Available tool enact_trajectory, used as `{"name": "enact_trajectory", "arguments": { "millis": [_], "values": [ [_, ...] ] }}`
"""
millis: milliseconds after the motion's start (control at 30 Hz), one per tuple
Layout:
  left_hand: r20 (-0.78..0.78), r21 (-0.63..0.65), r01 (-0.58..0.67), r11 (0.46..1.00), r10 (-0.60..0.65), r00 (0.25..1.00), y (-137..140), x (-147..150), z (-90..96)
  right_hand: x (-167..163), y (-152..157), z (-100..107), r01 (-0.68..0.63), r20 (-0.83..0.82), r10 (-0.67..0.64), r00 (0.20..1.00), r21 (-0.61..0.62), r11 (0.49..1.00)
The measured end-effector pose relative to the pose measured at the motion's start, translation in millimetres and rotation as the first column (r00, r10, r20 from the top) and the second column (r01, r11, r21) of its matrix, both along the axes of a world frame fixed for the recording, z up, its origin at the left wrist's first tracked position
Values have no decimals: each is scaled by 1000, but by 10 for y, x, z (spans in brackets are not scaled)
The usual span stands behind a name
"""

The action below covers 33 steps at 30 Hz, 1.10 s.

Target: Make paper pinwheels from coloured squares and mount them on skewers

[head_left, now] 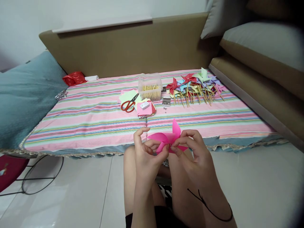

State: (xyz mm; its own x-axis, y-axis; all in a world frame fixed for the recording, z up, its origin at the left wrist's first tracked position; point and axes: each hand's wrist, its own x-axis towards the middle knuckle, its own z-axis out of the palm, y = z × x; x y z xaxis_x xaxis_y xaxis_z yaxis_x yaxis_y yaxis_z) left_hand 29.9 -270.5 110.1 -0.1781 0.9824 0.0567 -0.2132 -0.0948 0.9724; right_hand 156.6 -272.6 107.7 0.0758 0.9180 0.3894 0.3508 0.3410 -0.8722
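Above my lap, a bright pink paper pinwheel (171, 136) is held between both hands, its blades curved and no stick visible on it. My left hand (152, 150) pinches its left side near the centre with thumb and fingers, the index finger raised and bent. From the right, my right hand (193, 148) has its thumb and fingertips closed at the pinwheel's middle. A small shiny bit shows by those fingertips, too small to name surely. Beyond the hands lie an opened small box of metal tacks (166, 101) and a few loose tacks (165, 109).
On the striped cloth (78, 117) lie red-handled scissors (129, 105), stacked coloured paper squares (144, 110), and a clear box of wooden sticks (150, 90). Finished pinwheels (197, 85) are heaped at the right. A red bag (74, 78) sits back left; a stool (14, 171) stands left.
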Motion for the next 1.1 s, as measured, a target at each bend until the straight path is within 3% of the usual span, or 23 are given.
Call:
{"name": "enact_trajectory", "arguments": {
  "millis": [200,367,600,933,1100],
  "values": [
    [-14,16,-8,1000,8,1000,11,-10,-21,-4,-3,-17,-74,-136,59,989,-107,992],
    [-24,58,-4,998,6,1000,8,-21,-28,-18,-6,4,-152,-240,123,963,-106,983],
    [-74,61,-60,996,64,995,15,-17,26,-41,-22,9,-108,-189,95,977,-59,992],
    [-24,65,-93,994,94,995,-5,2,-7,-62,-35,-8,-78,-171,67,983,-55,995],
    [-10,30,-91,995,91,996,0,3,-17,-94,-51,-14,-2,-162,-3,987,-30,1000]
  ]
}}
